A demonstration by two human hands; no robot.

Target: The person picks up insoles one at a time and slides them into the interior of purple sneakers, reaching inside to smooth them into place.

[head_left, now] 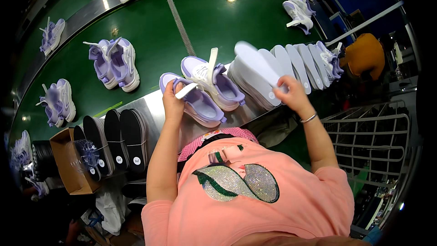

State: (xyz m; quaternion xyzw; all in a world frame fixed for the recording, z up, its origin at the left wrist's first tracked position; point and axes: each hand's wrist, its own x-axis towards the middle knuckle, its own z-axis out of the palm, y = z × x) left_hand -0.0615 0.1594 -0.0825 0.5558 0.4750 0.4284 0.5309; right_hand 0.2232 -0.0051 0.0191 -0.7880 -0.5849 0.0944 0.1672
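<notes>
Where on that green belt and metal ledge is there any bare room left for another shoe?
Bare belt lies between the seam, the white insole row and the far pair. The metal ledge is crowded: the left hand holds a lilac shoe, black insoles alongside. The right hand grips an insole.

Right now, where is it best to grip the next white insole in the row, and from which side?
Likely by its upper rounded end, from above: the insoles stand on edge, packed close, so only the top ends are free. The right hand pinches one insole that way.
</notes>
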